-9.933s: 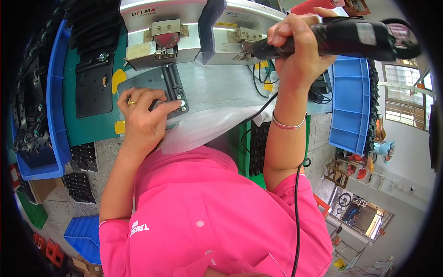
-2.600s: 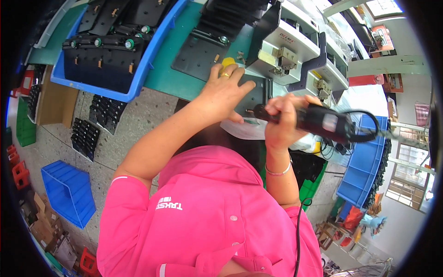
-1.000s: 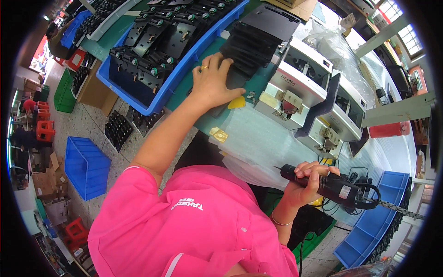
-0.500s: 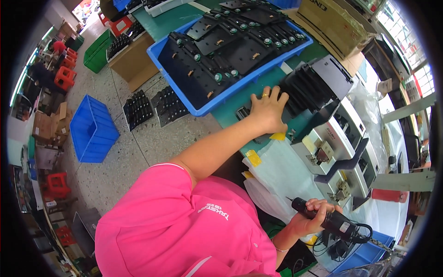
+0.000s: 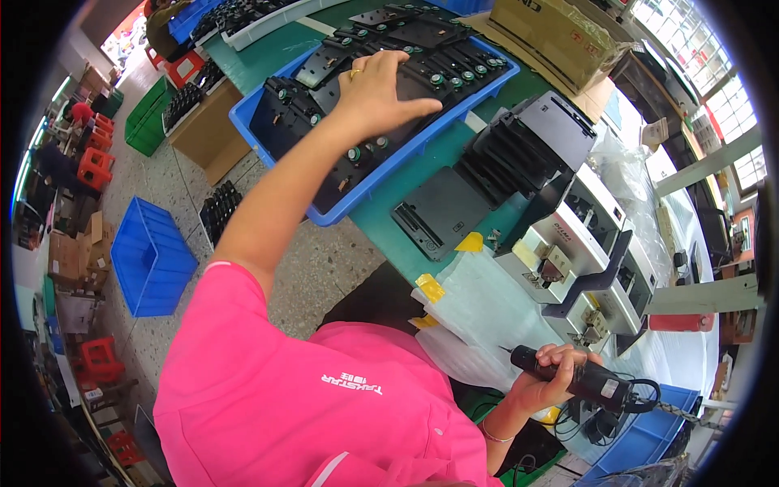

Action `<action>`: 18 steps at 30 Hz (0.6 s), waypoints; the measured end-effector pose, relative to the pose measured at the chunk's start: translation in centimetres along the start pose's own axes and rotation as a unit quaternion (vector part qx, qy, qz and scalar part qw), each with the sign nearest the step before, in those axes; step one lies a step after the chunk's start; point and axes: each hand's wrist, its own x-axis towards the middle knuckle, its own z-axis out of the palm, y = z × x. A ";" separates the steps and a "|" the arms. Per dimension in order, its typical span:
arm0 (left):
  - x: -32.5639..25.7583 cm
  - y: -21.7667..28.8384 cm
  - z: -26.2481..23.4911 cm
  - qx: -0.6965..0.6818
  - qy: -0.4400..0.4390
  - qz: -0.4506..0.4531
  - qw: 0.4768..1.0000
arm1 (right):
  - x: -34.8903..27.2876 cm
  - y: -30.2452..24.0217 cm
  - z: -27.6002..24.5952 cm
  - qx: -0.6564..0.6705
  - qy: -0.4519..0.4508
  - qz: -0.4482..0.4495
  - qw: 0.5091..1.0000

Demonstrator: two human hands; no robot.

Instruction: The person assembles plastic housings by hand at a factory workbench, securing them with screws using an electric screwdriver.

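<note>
Your right hand (image 5: 552,377) has its fingers wrapped around a black corded electric screwdriver (image 5: 586,383), held over the near right part of the surface (image 5: 377,221), its thin bit pointing left. A small pale label sits on its body; the print is too small to read.

Your left hand (image 5: 369,101) is over the blue tray (image 5: 326,217), fingers loosely extended and thumb spread wide; you have the palm down above the black panels lying inside, and I cannot tell whether it touches any.

One flat black panel (image 5: 442,213) lies on the green surface between the tray and the screw feeder (image 5: 568,231), just beside a stack of black panels (image 5: 552,134). The silver screw feeder carries dark lettering on its front. Yellow tape (image 5: 430,288) sticks at the edge of the white foam sheet (image 5: 479,304). Your pink shirt (image 5: 292,373) bears white lettering, and the cardboard carton (image 5: 560,40) beyond has dark printing.
</note>
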 end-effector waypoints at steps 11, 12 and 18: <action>4.5 0.6 3.0 0.067 -0.131 -0.089 0.985 | -1.0 -0.1 0.3 0.010 -0.019 -0.018 1.000; 4.5 0.6 3.1 0.066 -0.132 -0.089 0.985 | -1.0 -0.1 0.2 0.008 -0.019 -0.018 1.000; 4.4 2.0 2.8 0.062 -0.083 -0.088 0.991 | -0.8 -0.6 -0.4 0.024 0.014 0.025 0.999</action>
